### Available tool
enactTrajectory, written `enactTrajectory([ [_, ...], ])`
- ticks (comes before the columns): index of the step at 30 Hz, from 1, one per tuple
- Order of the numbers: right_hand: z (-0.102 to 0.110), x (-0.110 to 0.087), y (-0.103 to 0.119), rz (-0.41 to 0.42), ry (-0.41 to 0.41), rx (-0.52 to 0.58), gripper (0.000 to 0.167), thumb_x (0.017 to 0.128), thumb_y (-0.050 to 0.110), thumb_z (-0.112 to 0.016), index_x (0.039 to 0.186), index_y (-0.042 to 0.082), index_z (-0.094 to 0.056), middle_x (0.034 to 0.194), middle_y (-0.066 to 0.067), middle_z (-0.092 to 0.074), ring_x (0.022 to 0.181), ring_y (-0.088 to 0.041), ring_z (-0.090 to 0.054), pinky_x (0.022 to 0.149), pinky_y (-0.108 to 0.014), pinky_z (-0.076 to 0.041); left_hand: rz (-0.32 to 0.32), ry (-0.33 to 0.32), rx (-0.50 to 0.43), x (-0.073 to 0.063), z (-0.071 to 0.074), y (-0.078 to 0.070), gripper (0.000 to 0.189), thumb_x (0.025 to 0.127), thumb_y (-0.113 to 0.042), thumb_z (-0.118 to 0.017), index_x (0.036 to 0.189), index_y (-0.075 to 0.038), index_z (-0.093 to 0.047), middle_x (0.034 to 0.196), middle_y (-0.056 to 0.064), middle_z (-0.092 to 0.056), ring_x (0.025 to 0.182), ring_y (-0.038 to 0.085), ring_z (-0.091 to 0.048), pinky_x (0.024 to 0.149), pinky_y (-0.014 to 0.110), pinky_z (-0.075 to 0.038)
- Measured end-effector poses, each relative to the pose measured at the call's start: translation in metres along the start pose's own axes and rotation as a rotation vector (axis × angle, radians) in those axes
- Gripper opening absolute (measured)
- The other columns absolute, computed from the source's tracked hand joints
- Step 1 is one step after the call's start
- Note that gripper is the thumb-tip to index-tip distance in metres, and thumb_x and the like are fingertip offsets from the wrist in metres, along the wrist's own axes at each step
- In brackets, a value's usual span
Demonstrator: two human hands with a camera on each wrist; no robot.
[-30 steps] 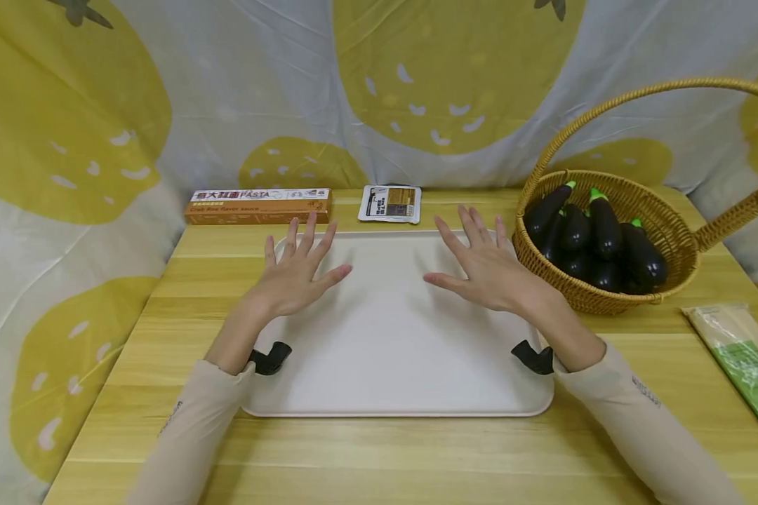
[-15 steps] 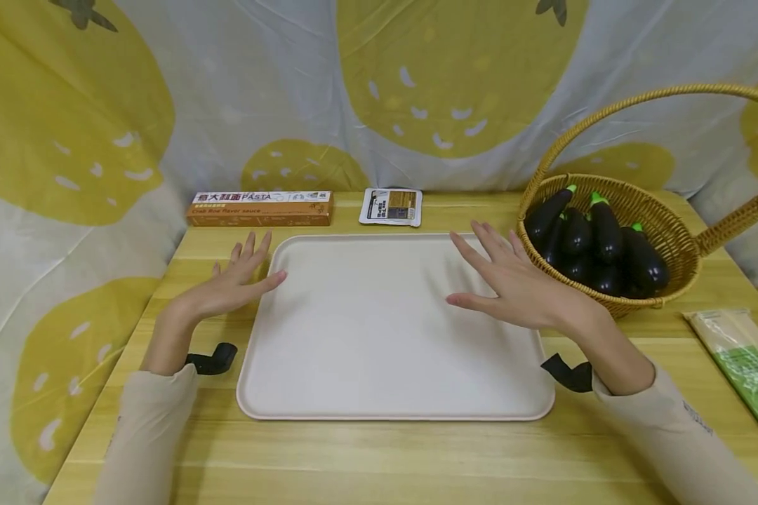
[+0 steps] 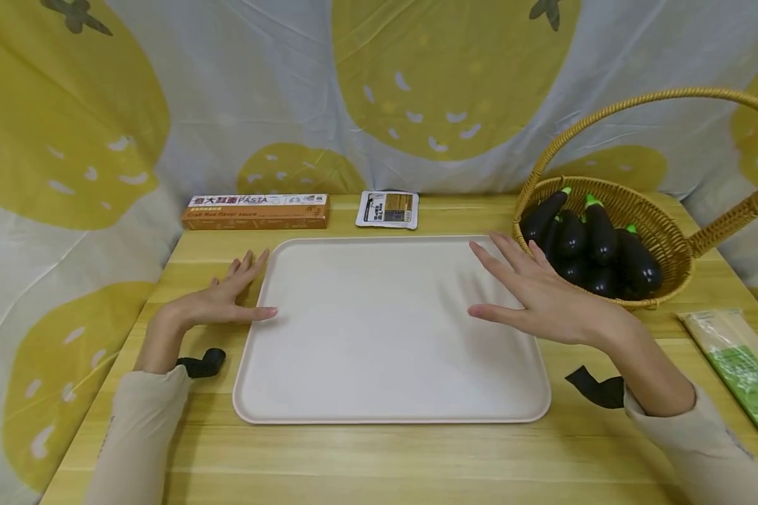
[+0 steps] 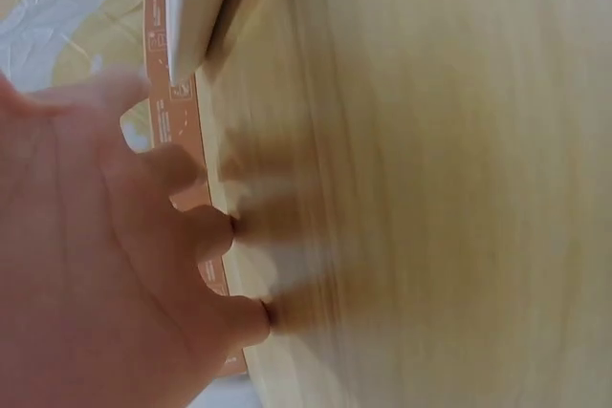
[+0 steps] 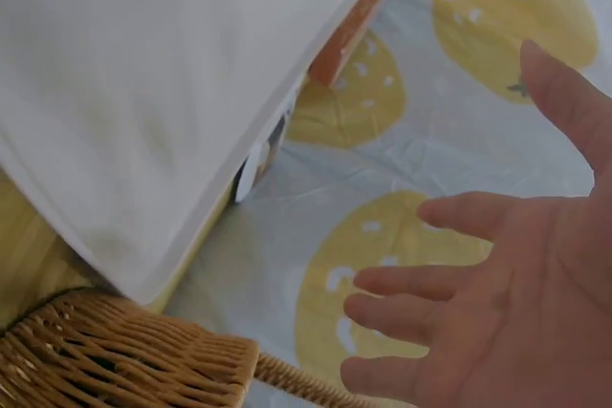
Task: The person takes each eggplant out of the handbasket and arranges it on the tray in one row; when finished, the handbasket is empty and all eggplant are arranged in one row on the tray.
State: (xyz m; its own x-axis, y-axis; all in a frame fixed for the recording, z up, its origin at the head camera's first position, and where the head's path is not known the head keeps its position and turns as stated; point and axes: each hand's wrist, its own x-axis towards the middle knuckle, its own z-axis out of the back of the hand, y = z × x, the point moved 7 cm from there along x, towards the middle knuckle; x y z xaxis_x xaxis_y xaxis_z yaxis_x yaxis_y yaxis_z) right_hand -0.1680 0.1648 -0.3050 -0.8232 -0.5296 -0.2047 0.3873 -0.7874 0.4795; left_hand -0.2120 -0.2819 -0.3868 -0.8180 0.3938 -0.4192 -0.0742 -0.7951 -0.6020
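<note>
Plainly, wide room parts the hands (image 3: 220, 300) (image 3: 548, 301) near opposite edges of the tray (image 3: 385, 337)

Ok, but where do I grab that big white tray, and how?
I'd hold the white tray by its raised rim at both short ends, the left hand coming in from the left, the right hand from the right. It lies flat and is much wider than either hand, so gripping both ends should keep it level.
</note>
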Motion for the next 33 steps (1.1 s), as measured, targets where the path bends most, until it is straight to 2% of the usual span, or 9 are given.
enactTrajectory([
  [4, 0.004, -0.009, -0.004, 0.021, -0.017, 0.023, 0.092, 0.1, 0.057, -0.06, 0.168, 0.031, -0.003, 0.175, -0.009, 0.011, 0.161, -0.043, 0.01, 0.127, -0.064, 0.013, -0.01, 0.013, 0.033, 0.0, -0.002, 0.003, 0.121, 0.088, -0.044, -0.08, 0.167, -0.025, 0.01, 0.169, 0.024, 0.025, 0.155, 0.047, 0.028, 0.115, 0.079, 0.015],
  [10, 0.015, -0.025, -0.017, -0.018, -0.038, 0.076, 0.087, 0.101, 0.051, -0.062, 0.165, 0.043, -0.004, 0.175, -0.002, 0.012, 0.161, -0.038, 0.017, 0.126, -0.067, 0.01, -0.015, 0.025, 0.047, -0.002, -0.003, 0.005, 0.13, 0.082, -0.043, -0.086, 0.167, -0.024, 0.011, 0.168, 0.026, 0.028, 0.153, 0.048, 0.03, 0.114, 0.08, 0.015],
  [16, 0.036, -0.039, -0.044, -0.058, -0.07, 0.153, 0.084, 0.105, 0.039, -0.061, 0.165, 0.043, -0.002, 0.175, -0.001, 0.015, 0.159, -0.04, 0.024, 0.122, -0.073, 0.013, -0.036, 0.04, 0.038, -0.003, -0.003, 0.008, 0.136, 0.078, -0.038, -0.091, 0.167, -0.022, 0.012, 0.167, 0.027, 0.029, 0.152, 0.049, 0.032, 0.113, 0.081, 0.015],
  [17, 0.041, -0.041, -0.051, -0.08, -0.079, 0.157, 0.084, 0.105, 0.039, -0.06, 0.165, 0.043, 0.0, 0.174, -0.001, 0.016, 0.158, -0.041, 0.023, 0.12, -0.076, 0.01, -0.041, 0.043, 0.032, -0.003, -0.002, 0.008, 0.138, 0.077, -0.037, -0.092, 0.167, -0.022, 0.012, 0.167, 0.027, 0.029, 0.152, 0.049, 0.032, 0.113, 0.081, 0.015],
  [20, 0.054, -0.043, -0.074, -0.15, -0.119, 0.13, 0.085, 0.106, 0.041, -0.057, 0.166, 0.038, 0.003, 0.174, -0.004, 0.018, 0.158, -0.048, 0.016, 0.117, -0.081, -0.001, -0.06, 0.048, 0.017, -0.003, -0.002, 0.008, 0.141, 0.075, -0.035, -0.093, 0.167, -0.021, 0.012, 0.166, 0.028, 0.03, 0.151, 0.05, 0.032, 0.112, 0.082, 0.015],
  [23, 0.064, -0.042, -0.097, -0.226, -0.144, 0.085, 0.086, 0.107, 0.045, -0.053, 0.167, 0.029, 0.007, 0.173, -0.011, 0.02, 0.157, -0.053, 0.01, 0.113, -0.084, -0.011, -0.072, 0.048, 0.008, -0.003, -0.002, 0.008, 0.142, 0.073, -0.034, -0.095, 0.167, -0.021, 0.012, 0.166, 0.028, 0.03, 0.151, 0.051, 0.032, 0.112, 0.082, 0.015],
  [28, 0.072, -0.038, -0.131, -0.299, -0.162, 0.032, 0.09, 0.108, 0.049, -0.048, 0.166, 0.011, 0.009, 0.17, -0.028, 0.018, 0.154, -0.059, 0.008, 0.113, -0.083, -0.01, -0.08, 0.045, 0.01, -0.002, -0.002, 0.008, 0.144, 0.071, -0.033, -0.096, 0.167, -0.02, 0.011, 0.166, 0.029, 0.029, 0.151, 0.051, 0.032, 0.112, 0.083, 0.015],
  [33, 0.077, -0.041, -0.158, -0.365, -0.164, 0.008, 0.088, 0.11, 0.049, -0.041, 0.164, 0.004, 0.012, 0.165, -0.039, 0.016, 0.149, -0.066, 0.003, 0.11, -0.084, -0.014, -0.085, 0.047, 0.009, 0.0, -0.003, 0.008, 0.144, 0.071, -0.035, -0.096, 0.167, -0.021, 0.011, 0.166, 0.029, 0.029, 0.151, 0.051, 0.032, 0.111, 0.083, 0.016],
])
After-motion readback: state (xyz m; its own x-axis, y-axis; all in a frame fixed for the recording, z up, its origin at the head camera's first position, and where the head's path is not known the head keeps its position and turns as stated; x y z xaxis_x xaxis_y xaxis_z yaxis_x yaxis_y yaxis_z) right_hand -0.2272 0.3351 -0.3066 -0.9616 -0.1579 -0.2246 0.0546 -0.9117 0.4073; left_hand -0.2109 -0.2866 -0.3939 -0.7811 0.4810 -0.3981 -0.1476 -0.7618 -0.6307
